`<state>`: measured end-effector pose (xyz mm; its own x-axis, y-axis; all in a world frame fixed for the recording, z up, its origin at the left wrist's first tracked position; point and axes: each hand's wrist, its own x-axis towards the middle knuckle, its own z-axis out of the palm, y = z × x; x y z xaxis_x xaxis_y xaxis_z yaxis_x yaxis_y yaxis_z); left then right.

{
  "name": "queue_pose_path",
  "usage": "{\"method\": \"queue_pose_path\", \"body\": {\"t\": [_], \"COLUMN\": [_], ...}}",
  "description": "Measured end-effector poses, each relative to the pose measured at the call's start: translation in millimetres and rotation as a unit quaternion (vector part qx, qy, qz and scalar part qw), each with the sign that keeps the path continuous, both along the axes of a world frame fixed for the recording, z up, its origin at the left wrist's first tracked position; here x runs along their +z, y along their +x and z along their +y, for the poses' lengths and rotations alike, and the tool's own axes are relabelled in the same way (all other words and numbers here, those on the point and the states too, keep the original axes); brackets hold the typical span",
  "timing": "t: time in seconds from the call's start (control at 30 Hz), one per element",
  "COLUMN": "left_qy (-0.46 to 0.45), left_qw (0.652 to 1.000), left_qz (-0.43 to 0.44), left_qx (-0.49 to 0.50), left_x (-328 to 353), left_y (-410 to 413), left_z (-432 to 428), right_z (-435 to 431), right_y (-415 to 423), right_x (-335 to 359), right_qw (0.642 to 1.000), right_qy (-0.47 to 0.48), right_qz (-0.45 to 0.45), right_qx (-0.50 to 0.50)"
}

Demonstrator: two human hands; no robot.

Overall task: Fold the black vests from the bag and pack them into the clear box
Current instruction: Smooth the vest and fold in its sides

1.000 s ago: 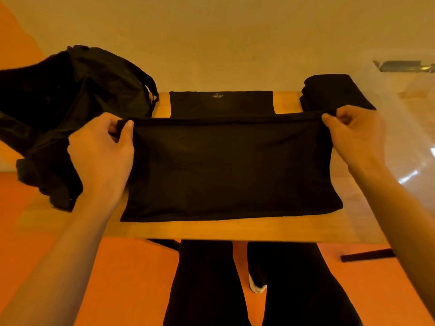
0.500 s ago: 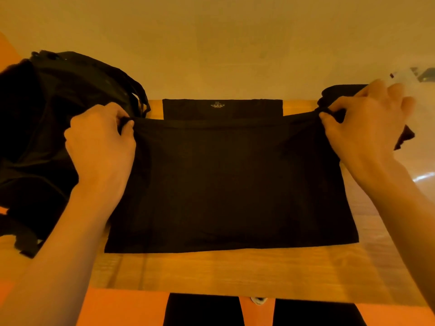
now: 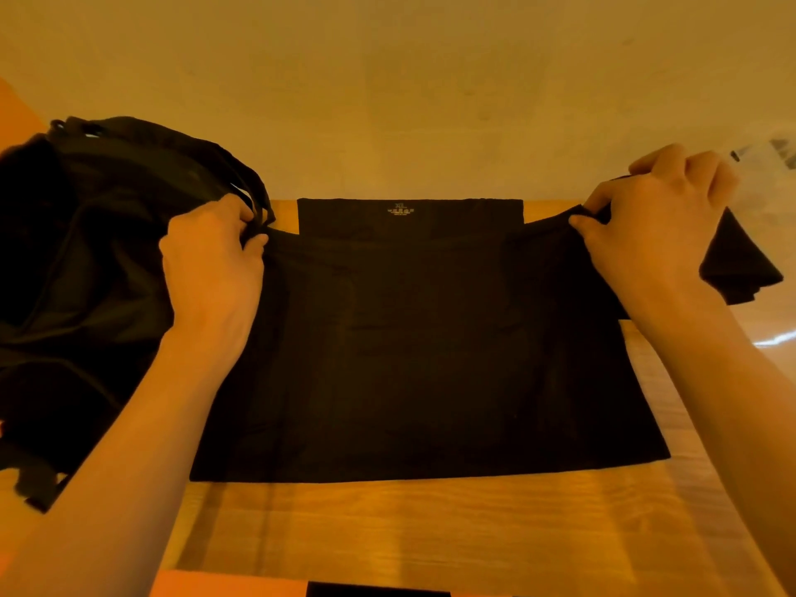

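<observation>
A black vest (image 3: 422, 351) lies spread across the wooden table (image 3: 430, 527), its near part folded up over the far part. A small pale size print shows near the vest's far edge. My left hand (image 3: 213, 269) pinches the fold's far left corner. My right hand (image 3: 654, 226) pinches the far right corner, slightly raised. The black bag (image 3: 77, 269) slumps at the left end of the table, touching my left hand. At the far right stands the clear box (image 3: 771, 165), only partly in view.
A folded black garment (image 3: 736, 269) lies behind my right hand, beside the clear box. A plain wall runs along the table's far edge. Bare wood shows along the table's near edge, and orange floor shows below it.
Both hands have carried the folded edge of the vest away from me toward the far edge. The view has tilted up, so the legs under the table are out of sight.
</observation>
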<state>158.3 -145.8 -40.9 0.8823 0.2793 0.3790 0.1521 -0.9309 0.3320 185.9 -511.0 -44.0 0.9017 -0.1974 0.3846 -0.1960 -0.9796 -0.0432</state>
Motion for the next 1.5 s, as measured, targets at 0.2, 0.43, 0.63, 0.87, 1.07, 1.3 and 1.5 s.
{"method": "queue_pose_path", "body": {"t": [0.2, 0.43, 0.63, 0.87, 1.07, 1.3, 1.5], "left_qy": [0.008, 0.142, 0.157, 0.156, 0.154, 0.103, 0.128], "left_qw": [0.998, 0.953, 0.943, 0.943, 0.942, 0.953, 0.956], "left_qz": [-0.012, 0.225, 0.242, 0.245, 0.244, 0.234, 0.222], "left_qx": [-0.056, -0.146, -0.164, -0.165, -0.169, -0.165, -0.143], "left_x": [0, -60, -70, -70, -73, -60, -60], "left_y": [-21, -106, -122, -156, -190, -191, -132], "left_z": [-12, -54, -44, -46, -46, -47, -29], "right_z": [13, 57, 45, 45, 43, 51, 53], "right_y": [-28, -120, -141, -178, -216, -216, -151], "right_x": [2, -61, -67, -70, -74, -56, -58], "right_qw": [0.996, 0.958, 0.96, 0.961, 0.959, 0.961, 0.964], "right_qy": [-0.001, 0.017, 0.007, -0.011, -0.002, 0.024, 0.047], "right_qz": [-0.045, 0.191, 0.218, 0.226, 0.236, 0.233, 0.231], "right_qx": [0.077, 0.216, 0.173, 0.16, 0.154, 0.147, 0.127]}}
